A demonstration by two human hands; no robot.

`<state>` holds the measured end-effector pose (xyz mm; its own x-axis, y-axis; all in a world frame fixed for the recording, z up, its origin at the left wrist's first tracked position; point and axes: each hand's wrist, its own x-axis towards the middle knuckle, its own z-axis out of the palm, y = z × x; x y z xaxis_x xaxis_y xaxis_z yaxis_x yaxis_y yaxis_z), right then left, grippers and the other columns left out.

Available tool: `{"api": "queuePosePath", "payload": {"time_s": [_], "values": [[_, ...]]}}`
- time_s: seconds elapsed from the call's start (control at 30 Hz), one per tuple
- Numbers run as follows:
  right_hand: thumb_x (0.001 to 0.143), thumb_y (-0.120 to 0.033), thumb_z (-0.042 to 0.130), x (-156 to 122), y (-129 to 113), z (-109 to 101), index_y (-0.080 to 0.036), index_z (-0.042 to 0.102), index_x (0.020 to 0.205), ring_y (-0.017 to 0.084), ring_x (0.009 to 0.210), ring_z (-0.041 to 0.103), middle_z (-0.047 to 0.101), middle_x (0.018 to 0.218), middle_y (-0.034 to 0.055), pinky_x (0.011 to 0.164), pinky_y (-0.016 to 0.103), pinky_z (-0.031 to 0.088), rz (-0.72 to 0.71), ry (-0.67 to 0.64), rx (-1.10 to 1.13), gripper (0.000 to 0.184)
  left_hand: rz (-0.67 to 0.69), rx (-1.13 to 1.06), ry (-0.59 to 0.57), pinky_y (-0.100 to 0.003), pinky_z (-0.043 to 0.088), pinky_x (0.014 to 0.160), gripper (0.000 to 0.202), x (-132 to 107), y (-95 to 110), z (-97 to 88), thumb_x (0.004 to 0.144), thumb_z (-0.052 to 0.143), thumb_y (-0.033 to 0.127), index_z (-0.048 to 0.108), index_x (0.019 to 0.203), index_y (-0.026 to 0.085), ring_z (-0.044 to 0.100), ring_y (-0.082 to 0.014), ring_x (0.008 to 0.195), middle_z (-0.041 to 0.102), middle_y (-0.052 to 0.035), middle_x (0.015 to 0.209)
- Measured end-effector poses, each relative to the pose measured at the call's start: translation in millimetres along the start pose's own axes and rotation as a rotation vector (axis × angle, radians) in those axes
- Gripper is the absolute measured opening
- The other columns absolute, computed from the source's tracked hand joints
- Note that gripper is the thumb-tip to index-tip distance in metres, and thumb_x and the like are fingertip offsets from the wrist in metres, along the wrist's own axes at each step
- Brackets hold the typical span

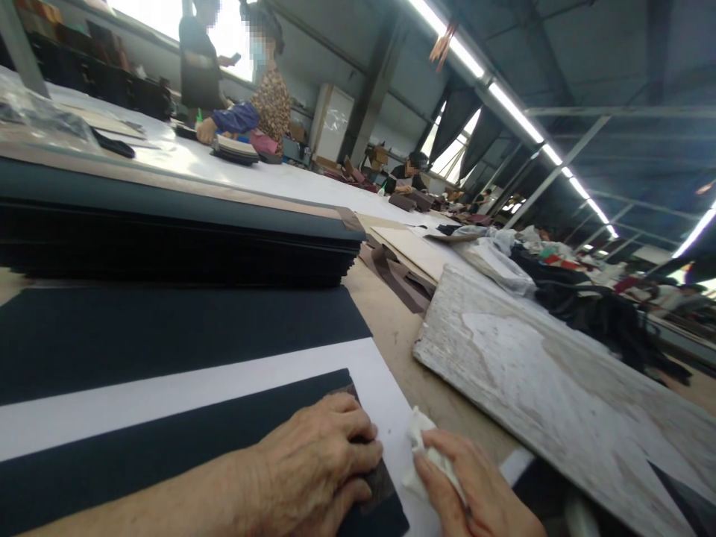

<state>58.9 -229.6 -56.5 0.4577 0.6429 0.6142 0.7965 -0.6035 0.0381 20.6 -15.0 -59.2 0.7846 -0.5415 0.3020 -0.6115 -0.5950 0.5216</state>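
Observation:
My left hand [335,455] lies on the end of a dark green-black sheet [184,455], its fingers curled and the thumb drawn in close. Under and beside these fingers runs a brownish, slightly shiny strip [380,485] along the sheet's end. Whatever the fingertips may grip is hidden. My right hand [464,485] pinches a crumpled white cloth [419,440] just right of that end, over the white board [385,388]. A second dark sheet [168,335] lies flat farther back, partly on the same board.
Behind the sheets rises a thick stack of dark sheets [168,239]. A worn grey-white board [537,373] lies to the right, with brown strips [397,276] near its far corner. Several people work farther off, one with a patterned sleeve [235,119]. Plastic wrap [39,112] lies far left.

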Motion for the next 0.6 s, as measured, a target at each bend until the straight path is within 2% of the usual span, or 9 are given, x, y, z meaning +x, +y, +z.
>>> {"api": "queuePosePath", "payload": {"time_s": [0.1, 0.2, 0.3, 0.43, 0.6], "values": [[0.094, -0.025, 0.041, 2.6, -9.9, 8.4, -0.018, 0.05, 0.1, 0.009, 0.079, 0.058, 0.06, 0.085, 0.0013, 0.07, 0.014, 0.045, -0.004, -0.011, 0.043, 0.014, 0.004, -0.004, 0.001, -0.033, 0.04, 0.092, 0.006, 1.3, 1.6, -1.1, 0.079, 0.056, 0.014, 0.057, 0.084, 0.015, 0.048, -0.019, 0.093, 0.057, -0.0039, 0.097], [0.09, -0.016, 0.039, -3.1, -16.8, 26.8, -0.014, 0.051, 0.097, 0.015, 0.071, 0.056, 0.059, 0.082, 0.0052, 0.064, 0.024, 0.047, -0.107, 0.002, -0.032, 0.015, 0.017, -0.021, 0.039, -0.034, 0.037, 0.093, 0.003, 2.1, 2.3, -0.5, 0.078, 0.056, 0.013, 0.056, 0.08, 0.016, 0.05, -0.0181, 0.092, 0.058, -0.0027, 0.095], [0.083, -0.009, 0.037, -10.5, -19.3, 38.0, -0.01, 0.054, 0.099, 0.019, 0.072, 0.055, 0.06, 0.086, 0.0096, 0.065, 0.031, 0.047, -0.172, 0.019, -0.115, 0.023, 0.008, -0.049, 0.092, -0.034, 0.035, 0.094, 0.003, 1.2, 0.1, 2.5, 0.077, 0.057, 0.014, 0.055, 0.075, 0.016, 0.05, -0.0174, 0.09, 0.059, -0.0012, 0.092], [0.08, -0.008, 0.036, -15.0, -18.5, 37.7, -0.009, 0.057, 0.099, 0.023, 0.08, 0.057, 0.062, 0.09, 0.0118, 0.07, 0.034, 0.048, -0.233, 0.061, -0.221, 0.028, -0.007, -0.041, 0.107, -0.036, 0.034, 0.093, 0.005, -2.4, -3.6, 6.1, 0.079, 0.055, 0.018, 0.055, 0.075, 0.017, 0.049, -0.0175, 0.089, 0.058, -0.0003, 0.093], [0.082, -0.007, 0.037, -18.6, -14.7, 31.7, -0.009, 0.059, 0.094, 0.024, 0.08, 0.059, 0.064, 0.087, 0.0112, 0.07, 0.033, 0.048, -0.378, 0.072, -0.338, 0.025, -0.036, -0.007, 0.089, -0.04, 0.029, 0.1, 0.006, -4.8, -4.5, 6.3, 0.08, 0.054, 0.023, 0.058, 0.082, 0.019, 0.048, -0.0197, 0.095, 0.057, -0.0007, 0.103]]}}
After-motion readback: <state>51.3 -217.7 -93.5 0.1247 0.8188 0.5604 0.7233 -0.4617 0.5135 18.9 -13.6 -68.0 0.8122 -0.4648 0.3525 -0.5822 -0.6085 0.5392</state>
